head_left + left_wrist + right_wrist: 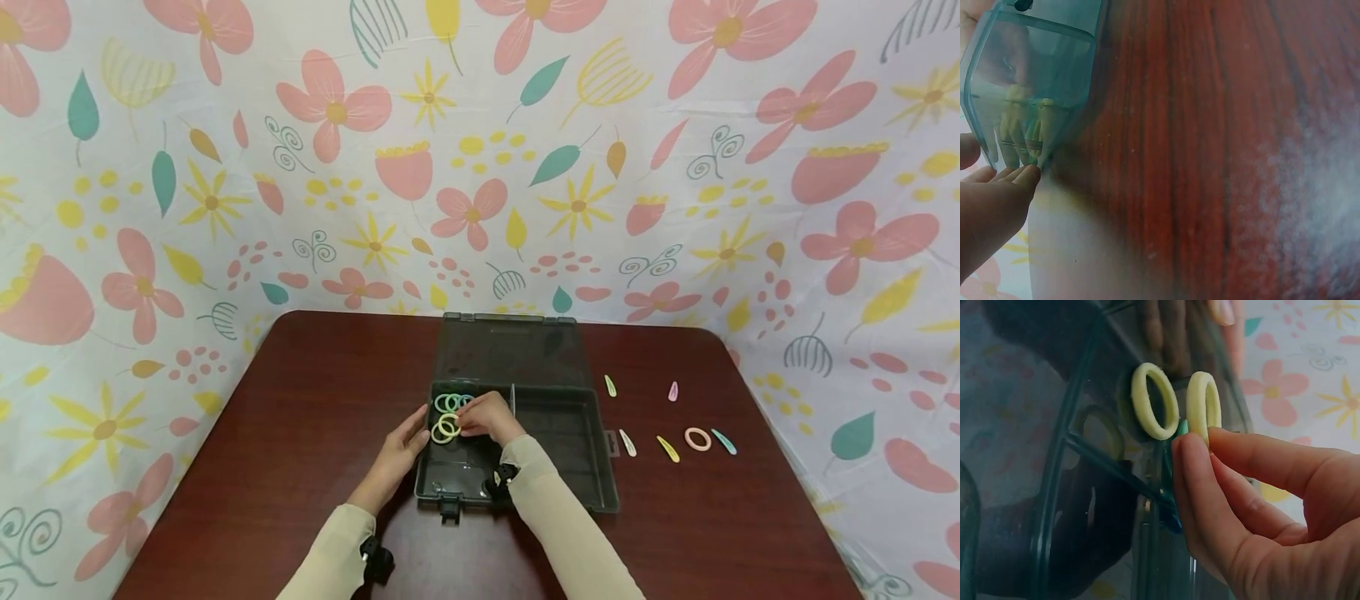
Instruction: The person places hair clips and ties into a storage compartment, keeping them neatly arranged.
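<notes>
My right hand (486,417) reaches into the left part of a dark see-through plastic box (555,492). Between thumb and fingers it pinches a pale yellow hair tie (1197,406). A second yellow hair tie (1155,403) lies beside it on the box floor. Just behind are several green and blue hair ties (447,403), partly overlapping. With its fingers nearly straight, my left hand (397,454) touches the outside of the box's left wall; the left wrist view shows its fingertips (1025,178) against the clear plastic.
The box lid (510,350) stands open at the back. An upright divider (513,400) parts the box. To its right on the brown table (315,400) lie several snap hair clips, among them a yellow clip (668,449), and a pink hair tie (687,442).
</notes>
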`<state>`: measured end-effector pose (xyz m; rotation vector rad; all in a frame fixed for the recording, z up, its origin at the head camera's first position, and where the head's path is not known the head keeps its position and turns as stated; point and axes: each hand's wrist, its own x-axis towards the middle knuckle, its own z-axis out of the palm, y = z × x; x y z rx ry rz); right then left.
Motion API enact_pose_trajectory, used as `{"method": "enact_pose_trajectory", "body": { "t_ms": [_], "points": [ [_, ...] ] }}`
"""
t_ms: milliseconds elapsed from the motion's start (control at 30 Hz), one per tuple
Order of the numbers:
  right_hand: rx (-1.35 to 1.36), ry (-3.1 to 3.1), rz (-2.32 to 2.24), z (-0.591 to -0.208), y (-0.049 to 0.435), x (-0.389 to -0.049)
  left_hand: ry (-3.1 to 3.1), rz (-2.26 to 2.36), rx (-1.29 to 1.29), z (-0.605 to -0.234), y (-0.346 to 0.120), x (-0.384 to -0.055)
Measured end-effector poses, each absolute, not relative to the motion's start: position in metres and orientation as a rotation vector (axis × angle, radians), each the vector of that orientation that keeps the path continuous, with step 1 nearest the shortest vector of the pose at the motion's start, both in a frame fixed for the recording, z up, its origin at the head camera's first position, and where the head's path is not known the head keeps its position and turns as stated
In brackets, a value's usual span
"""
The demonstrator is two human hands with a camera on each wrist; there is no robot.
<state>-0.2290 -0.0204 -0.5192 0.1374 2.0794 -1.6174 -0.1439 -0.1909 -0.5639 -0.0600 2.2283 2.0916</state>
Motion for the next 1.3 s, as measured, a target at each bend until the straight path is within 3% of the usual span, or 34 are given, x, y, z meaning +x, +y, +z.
{"method": "enact_pose_trajectory", "body": {
  "t_ms": [800, 1300],
  "points": [
    [0.217, 2.176, -1.524, -0.522, -0.023, -0.23, 2.218, 2.094, -0.074, -0.564, -0.191, -0.145],
    [-0.075, 2.097, -1.712, -0.492, 0.002, -0.234, 2.209, 2.099, -0.078, -0.564, -0.191, -0.143]
  ]
}}
